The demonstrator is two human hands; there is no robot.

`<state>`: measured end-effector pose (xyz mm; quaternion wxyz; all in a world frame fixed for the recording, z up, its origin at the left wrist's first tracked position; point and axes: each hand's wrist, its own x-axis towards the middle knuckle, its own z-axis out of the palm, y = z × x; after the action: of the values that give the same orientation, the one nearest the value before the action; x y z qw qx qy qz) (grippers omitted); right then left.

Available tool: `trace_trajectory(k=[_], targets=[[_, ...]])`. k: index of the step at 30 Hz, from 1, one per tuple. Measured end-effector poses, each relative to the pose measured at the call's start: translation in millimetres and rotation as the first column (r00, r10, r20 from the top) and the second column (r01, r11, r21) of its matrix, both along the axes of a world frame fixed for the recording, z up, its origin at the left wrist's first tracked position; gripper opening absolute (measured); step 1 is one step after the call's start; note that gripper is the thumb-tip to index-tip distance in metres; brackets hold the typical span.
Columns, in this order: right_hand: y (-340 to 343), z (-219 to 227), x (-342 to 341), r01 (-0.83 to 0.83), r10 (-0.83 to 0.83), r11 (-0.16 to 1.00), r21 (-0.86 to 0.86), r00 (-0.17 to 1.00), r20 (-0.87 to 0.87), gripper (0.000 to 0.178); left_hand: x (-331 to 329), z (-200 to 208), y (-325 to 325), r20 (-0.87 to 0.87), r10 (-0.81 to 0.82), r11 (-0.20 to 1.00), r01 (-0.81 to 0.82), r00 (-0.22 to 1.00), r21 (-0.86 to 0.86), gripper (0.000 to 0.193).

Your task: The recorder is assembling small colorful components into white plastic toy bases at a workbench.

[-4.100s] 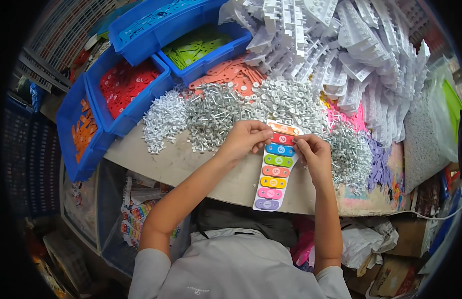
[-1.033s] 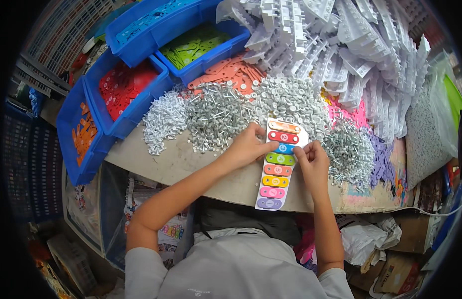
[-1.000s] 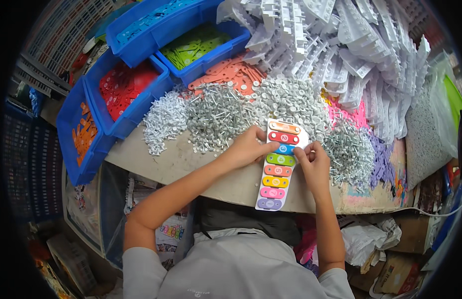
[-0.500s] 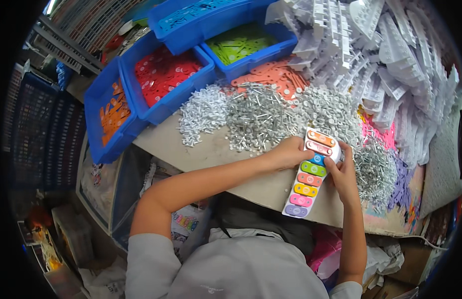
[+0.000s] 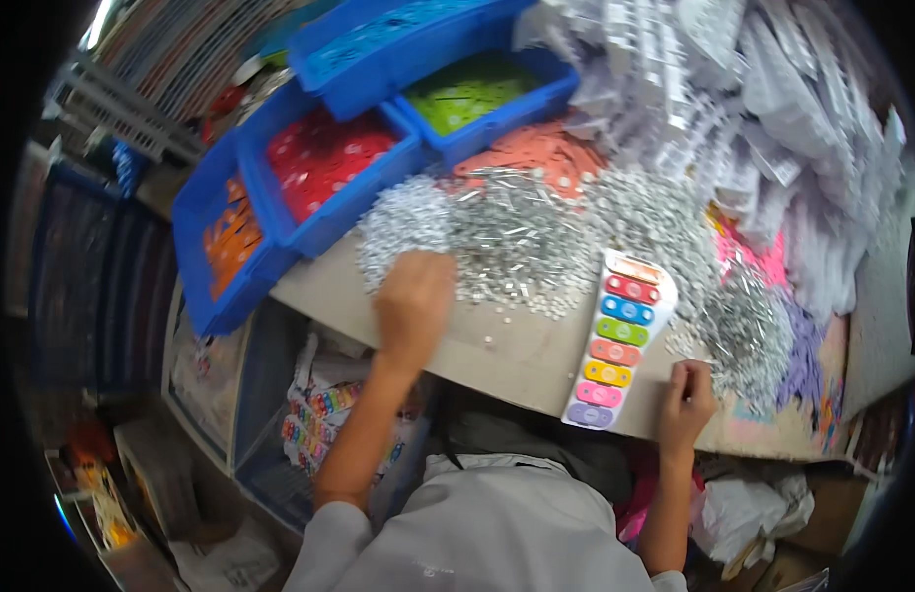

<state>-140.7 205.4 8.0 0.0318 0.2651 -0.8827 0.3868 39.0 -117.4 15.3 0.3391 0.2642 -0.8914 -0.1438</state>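
Note:
A toy xylophone [image 5: 615, 351] with a white base and a row of coloured bars lies on the table's front part, untouched by either hand. My left hand [image 5: 415, 304] is at the near edge of the heap of small white plastic pieces [image 5: 403, 219]. It looks closed, back upward and blurred; whatever its fingers hold is hidden. Right of the xylophone, my right hand [image 5: 687, 403] hovers by the table's front edge. Its fingers are curled together, and I cannot make out anything in them. Behind it lies a heap of metal pins [image 5: 746, 331].
Blue bins hold orange [image 5: 230, 240], red [image 5: 324, 163], green [image 5: 469, 94] and light blue bars [image 5: 383, 39]. Mid-table are more metal pins [image 5: 522, 227] and small whitish round pieces [image 5: 647, 212]. White plastic bases [image 5: 773, 118] are stacked at back right. Purple bars [image 5: 801, 340] lie at right.
Both hands have let go of the xylophone, which stays in place. My left hand has swung left to the white pieces; my right has drawn down toward the table's edge.

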Motion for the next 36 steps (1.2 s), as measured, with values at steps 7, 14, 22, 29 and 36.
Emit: trace_trajectory(k=[7, 14, 22, 29, 36], targets=[[18.4, -4.8, 18.6, -0.014, 0.016, 0.999, 0.048, 0.999, -0.038, 0.008, 45.7, -19.0, -39.6, 0.299, 0.106, 0.983, -0.053, 0.948, -0.178, 0.009], [78.8, 8.3, -15.1, 0.395, -0.387, 0.918, 0.034, 0.91, -0.15, 0.011, 29.2, -11.2, -20.0, 0.194, 0.139, 0.973, -0.098, 0.971, -0.207, 0.009], [100.4, -10.2, -39.7, 0.383, -0.291, 0.874, 0.3, 0.906, -0.307, 0.01, 12.3, 11.4, 65.7, -0.208, 0.019, 0.578, 0.159, 0.978, 0.8, 0.01], [16.2, 13.3, 7.9, 0.214, -0.13, 0.918, -0.334, 0.958, 0.256, 0.006, -29.5, 5.5, 80.7, -0.357, -0.117, -0.172, 0.335, 0.927, 0.927, 0.013], [-51.4, 18.8, -8.4, 0.039, 0.345, 0.872, -0.488, 0.659, 0.668, 0.013, -71.1, -10.0, 72.6, -0.443, -0.157, -0.296, 0.386, 0.882, 0.874, 0.019]])
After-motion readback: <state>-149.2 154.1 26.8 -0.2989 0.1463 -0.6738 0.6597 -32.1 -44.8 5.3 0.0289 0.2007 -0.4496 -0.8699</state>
